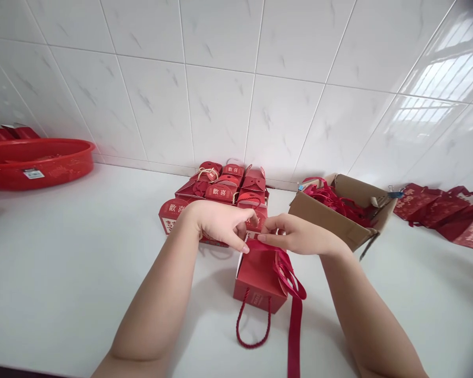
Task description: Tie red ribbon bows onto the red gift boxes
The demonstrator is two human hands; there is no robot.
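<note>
A small red gift box (260, 270) stands on the white table in front of me, its twisted red cord handle (253, 345) hanging toward me. Red satin ribbon (286, 270) lies across its top in loops, with a long tail running down the right side. My right hand (299, 234) has thumb and fingers closed at the box's far top edge, on the ribbon. At the left top edge is my left hand (223, 226), its thumb by the ribbon's end and its bent fingers apart from the thumb. The box's far side is partly hidden by both hands.
Several finished red gift boxes (223, 194) stand grouped behind my hands. To their right, an open cardboard box (327, 215) holds tangled red ribbon. A red plastic basin (63, 170) sits far left, and red patterned bags (449, 210) lie far right. A tiled wall (220, 115) closes the back.
</note>
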